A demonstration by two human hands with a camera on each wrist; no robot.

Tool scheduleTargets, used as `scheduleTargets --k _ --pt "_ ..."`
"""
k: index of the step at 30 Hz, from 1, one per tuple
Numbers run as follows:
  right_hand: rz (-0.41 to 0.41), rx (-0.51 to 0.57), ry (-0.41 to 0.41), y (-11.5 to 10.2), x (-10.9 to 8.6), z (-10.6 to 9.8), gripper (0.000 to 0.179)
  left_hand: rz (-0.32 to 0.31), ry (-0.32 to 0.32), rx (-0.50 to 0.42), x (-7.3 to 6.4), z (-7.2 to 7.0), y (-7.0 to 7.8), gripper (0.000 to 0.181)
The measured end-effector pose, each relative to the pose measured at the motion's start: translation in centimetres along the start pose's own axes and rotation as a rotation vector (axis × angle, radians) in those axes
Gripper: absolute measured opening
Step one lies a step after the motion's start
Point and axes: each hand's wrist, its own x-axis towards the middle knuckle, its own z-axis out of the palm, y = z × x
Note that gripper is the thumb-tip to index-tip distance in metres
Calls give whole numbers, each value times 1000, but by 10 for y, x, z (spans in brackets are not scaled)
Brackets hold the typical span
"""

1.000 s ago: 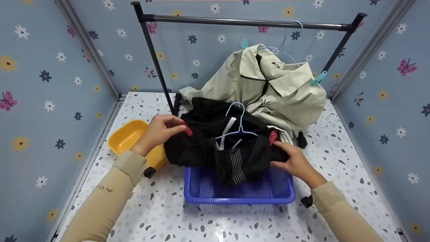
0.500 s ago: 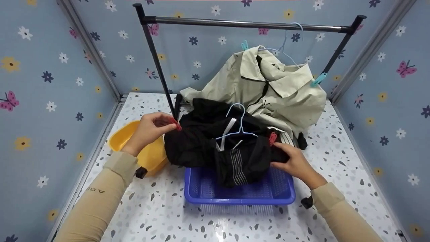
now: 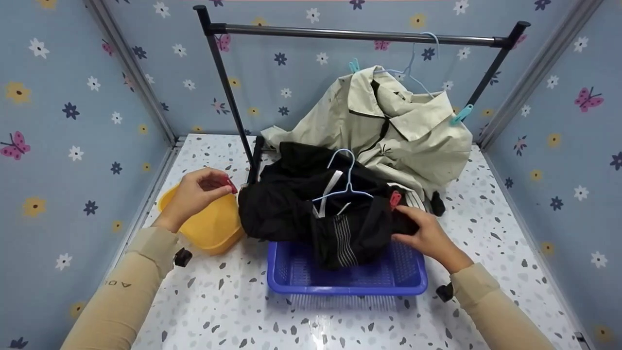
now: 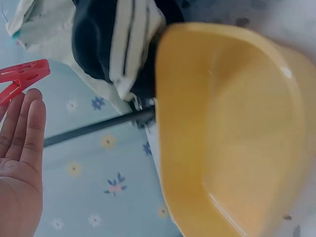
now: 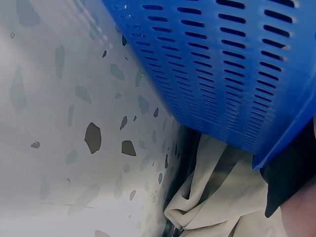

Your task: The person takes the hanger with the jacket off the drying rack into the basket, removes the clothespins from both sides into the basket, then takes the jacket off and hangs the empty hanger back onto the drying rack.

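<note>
My left hand (image 3: 192,199) pinches a red clothespin (image 4: 29,73) between fingertips and thumb, over the yellow basin (image 3: 214,231). The black garment (image 3: 277,209), with white stripes and white cords, lies bunched on the blue basket (image 3: 347,291). A light blue hanger (image 3: 349,187) sits in it, its hook upward. At the garment's right side my right hand (image 3: 425,233) grips the black cloth just below a second red clothespin (image 3: 394,200), which is clipped on there. In the right wrist view only a bit of that hand shows, beside the basket's slotted wall (image 5: 227,64).
Behind the garment, a pale jacket (image 3: 413,129) hangs by a blue hanger from the black rack's bar (image 3: 320,33), with teal clothespins (image 3: 461,114) at its shoulders. Patterned walls enclose the speckled table (image 3: 243,311) at the back and both sides.
My left hand has taken the red clothespin off the garment's left side and moved left with it, over the basin. The right hand stays in place on the cloth.
</note>
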Motion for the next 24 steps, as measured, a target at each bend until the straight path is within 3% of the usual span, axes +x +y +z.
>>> scheduleTargets --k 7,14,24 --pt "8 0 -6 1 0 0 68 -25 33 72 -8 -12 -13 30" --pt "18 13 -10 1 0 0 68 -72 21 145 -12 -20 -26 28" --pt "6 18 -3 3 0 1 68 -141 -85 267 -14 -28 -52 30"
